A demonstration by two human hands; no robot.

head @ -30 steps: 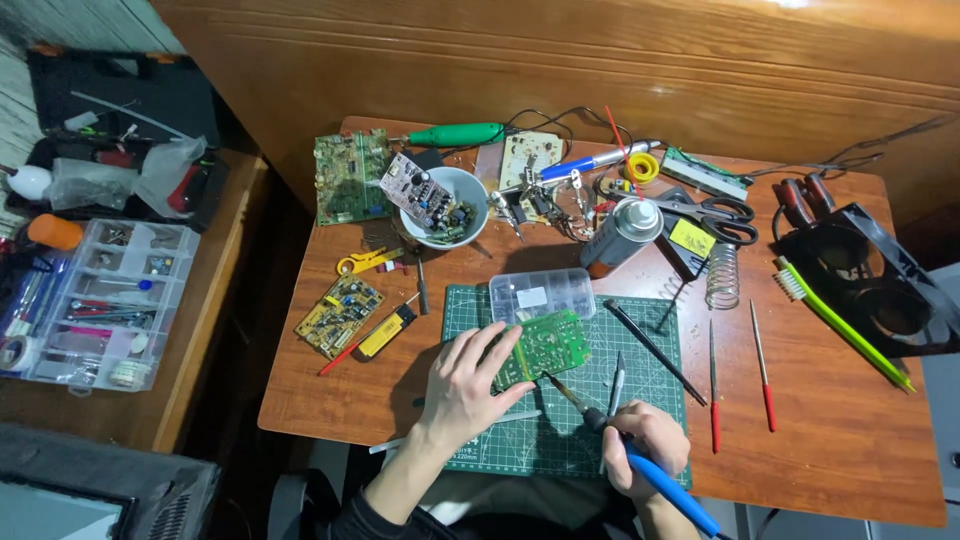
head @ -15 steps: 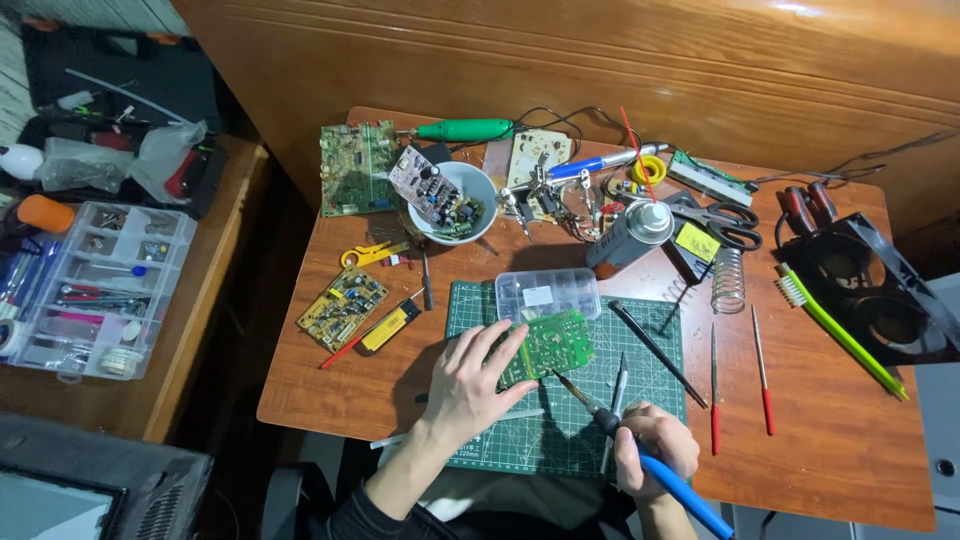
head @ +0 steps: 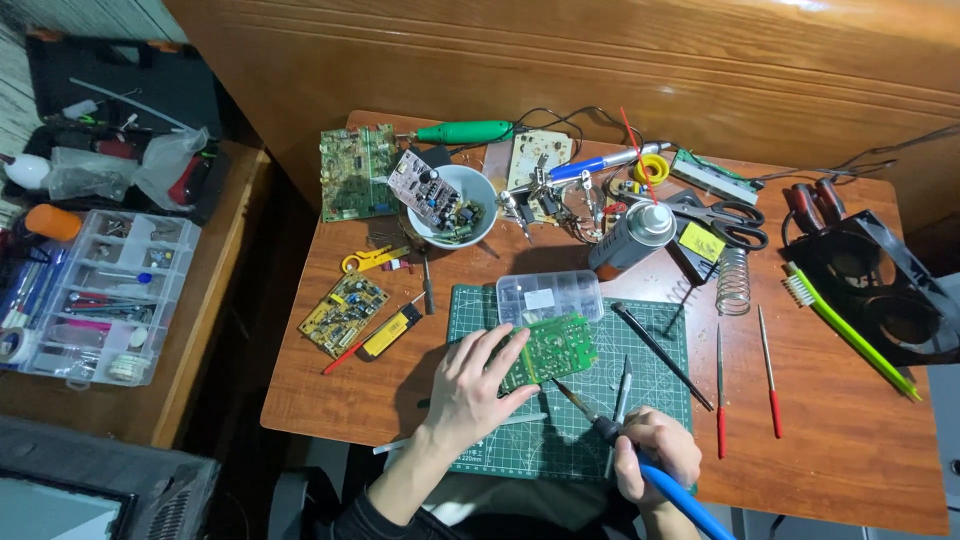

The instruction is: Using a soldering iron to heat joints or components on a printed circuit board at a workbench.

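Head view: the left hand lies flat, fingers spread, pressing the green circuit board onto the green cutting mat at the table's six o'clock; the right hand, at the board's five o'clock, is closed around a blue-handled soldering iron, its tip touching the board's lower edge; at the board's twelve o'clock sits a clear plastic box with a small white rectangular label; at two o'clock a grey spray can lies beside a yellow square tag; at ten o'clock lies a yellow lighter.
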